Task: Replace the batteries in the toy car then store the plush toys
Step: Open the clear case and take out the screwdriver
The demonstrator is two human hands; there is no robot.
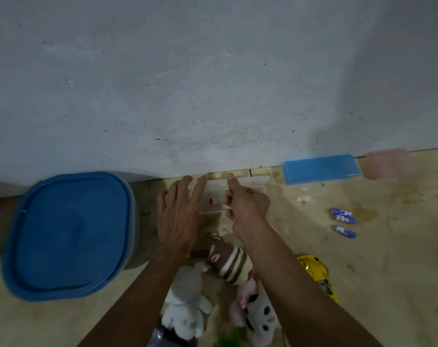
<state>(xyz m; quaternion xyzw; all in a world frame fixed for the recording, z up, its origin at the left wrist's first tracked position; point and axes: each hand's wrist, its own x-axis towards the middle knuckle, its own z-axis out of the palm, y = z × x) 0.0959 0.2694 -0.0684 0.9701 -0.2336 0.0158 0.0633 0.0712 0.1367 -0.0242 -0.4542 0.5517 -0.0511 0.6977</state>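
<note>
Clear plastic case (238, 191) by the wall: left hand (179, 216) spread flat on it, right hand (245, 205) curled, thumb up, holding nothing I can tell; 3 batteries (343, 221) right of case, yellow toy car (318, 274) and plush toys (213, 291) nearer; brace case firmly while opening.

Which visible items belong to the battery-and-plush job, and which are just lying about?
Job:
yellow toy car
three batteries
plush toys
blue-lidded tub, likely for storage
clear case under both hands

Lying about:
blue box
pink item, blurred
</note>
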